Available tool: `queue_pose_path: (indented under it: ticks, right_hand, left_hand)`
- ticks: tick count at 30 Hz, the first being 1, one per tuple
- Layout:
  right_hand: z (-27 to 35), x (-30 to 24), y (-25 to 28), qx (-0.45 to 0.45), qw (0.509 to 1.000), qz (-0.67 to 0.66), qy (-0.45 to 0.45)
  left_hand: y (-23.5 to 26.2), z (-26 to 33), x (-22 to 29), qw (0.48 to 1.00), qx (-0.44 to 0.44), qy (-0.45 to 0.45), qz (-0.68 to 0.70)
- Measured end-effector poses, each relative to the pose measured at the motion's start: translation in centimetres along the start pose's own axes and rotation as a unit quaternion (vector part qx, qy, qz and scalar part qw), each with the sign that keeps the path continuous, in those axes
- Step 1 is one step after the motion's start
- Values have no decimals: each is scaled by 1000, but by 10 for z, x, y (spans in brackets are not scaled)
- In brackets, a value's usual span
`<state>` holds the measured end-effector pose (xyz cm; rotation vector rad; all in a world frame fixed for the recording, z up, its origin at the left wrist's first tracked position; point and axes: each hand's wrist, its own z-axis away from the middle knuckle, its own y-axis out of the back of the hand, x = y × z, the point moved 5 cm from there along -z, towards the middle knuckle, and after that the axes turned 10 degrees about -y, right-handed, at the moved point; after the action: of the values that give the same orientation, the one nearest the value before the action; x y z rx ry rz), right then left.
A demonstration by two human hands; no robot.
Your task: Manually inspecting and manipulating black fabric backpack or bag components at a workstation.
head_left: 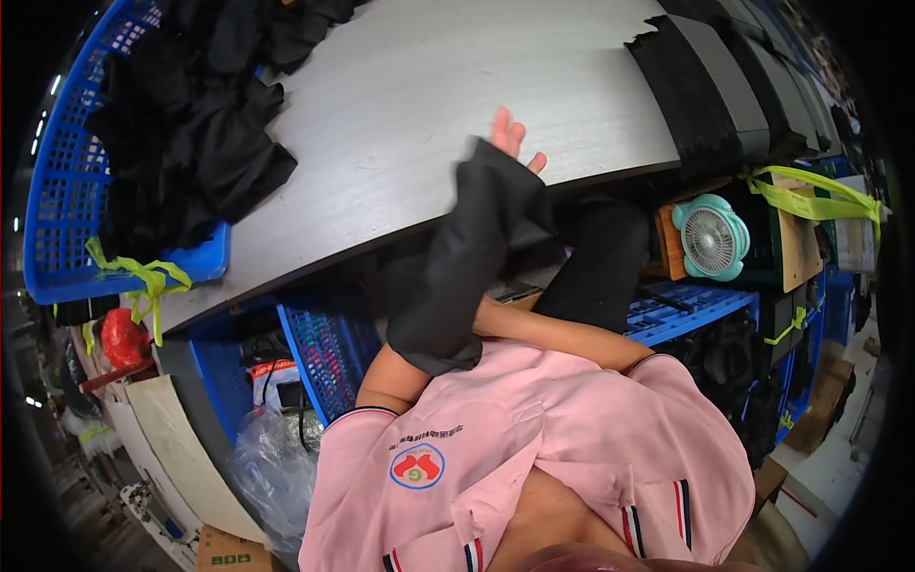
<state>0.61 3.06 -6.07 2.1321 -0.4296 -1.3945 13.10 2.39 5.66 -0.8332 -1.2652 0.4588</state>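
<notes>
Black sleeve [467,267] hides most of one hand [513,138]; other hand unseen behind it.

Brown cardboard box [229,551] at lower left — round red-and-blue shirt badge [416,467].

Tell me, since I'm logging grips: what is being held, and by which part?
A black fabric piece is draped over one hand, whose fingertips poke out at its upper end. Which hand, and the other hand's whereabouts, cannot be told.

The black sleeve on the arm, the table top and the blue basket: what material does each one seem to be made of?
The black sleeve looks like soft matte fabric: it folds and hangs loosely. The table top seems to be grey wood-grain laminate, smooth, with fine streaks; solid wood cannot be excluded. The blue basket looks like rigid moulded plastic, with a regular lattice of holes.
</notes>
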Motion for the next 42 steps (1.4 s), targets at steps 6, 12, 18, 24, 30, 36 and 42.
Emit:
queue_pose_path:
  ticks: [6,12,18,24,30,36,42]
  right_hand:
    - [-34,8,141,75,894,-236,-375]
    - [-83,-30,191,166,964,-73,-197]
    - [-78,-34,190,-73,854,-468,-215]
    - [-100,-27,210,-5,791,-565,-234]
    - [-111,-13,241,153,873,-384,-259]
    - [-92,-40,242,155,961,-143,-178]
    - [-88,-31,246,180,903,-292,-260]
  left_hand:
    - [20,-10,40,989,111,-91,-19]
    - [17,-3,22,983,144,-52,-104]
    - [13,8,63,902,22,-204,-380]
    - [33,38,27,987,49,-5,-152]
    - [11,57,22,997,57,16,-50]
    - [-5,1,15,991,45,117,40]
    - [-5,-11,20,987,-22,-14,-161]
